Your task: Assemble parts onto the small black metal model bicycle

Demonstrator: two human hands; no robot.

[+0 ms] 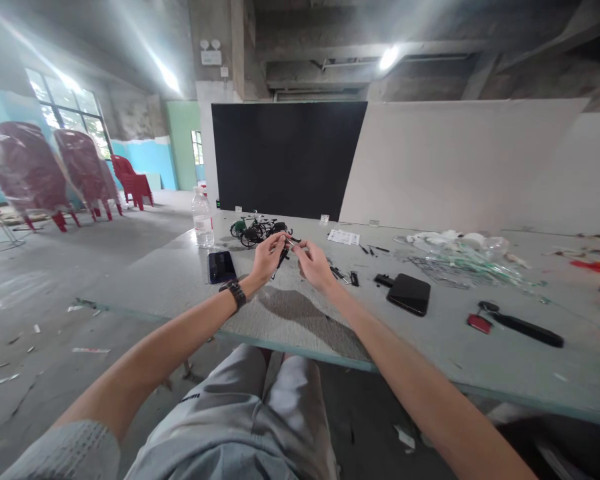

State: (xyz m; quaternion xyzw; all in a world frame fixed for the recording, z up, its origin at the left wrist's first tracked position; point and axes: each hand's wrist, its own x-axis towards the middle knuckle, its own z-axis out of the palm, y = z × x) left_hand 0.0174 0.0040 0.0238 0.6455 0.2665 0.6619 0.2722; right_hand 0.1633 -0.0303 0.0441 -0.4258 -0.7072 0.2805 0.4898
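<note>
"What's each grip doing in the head view?"
"Left hand [269, 258] and right hand [314, 265] meet near the centre of the frame, both grips closed, fingertips pinching a small part [292, 242]. Whether it's one piece or two, I can't tell."
"And around it?"
"Model bicycles [260, 231] just left of centre, a phone [222, 267] below them, a bottle [203, 223] farther left, black pieces [355, 279] right of centre, all on the desk [170, 287]."
</note>
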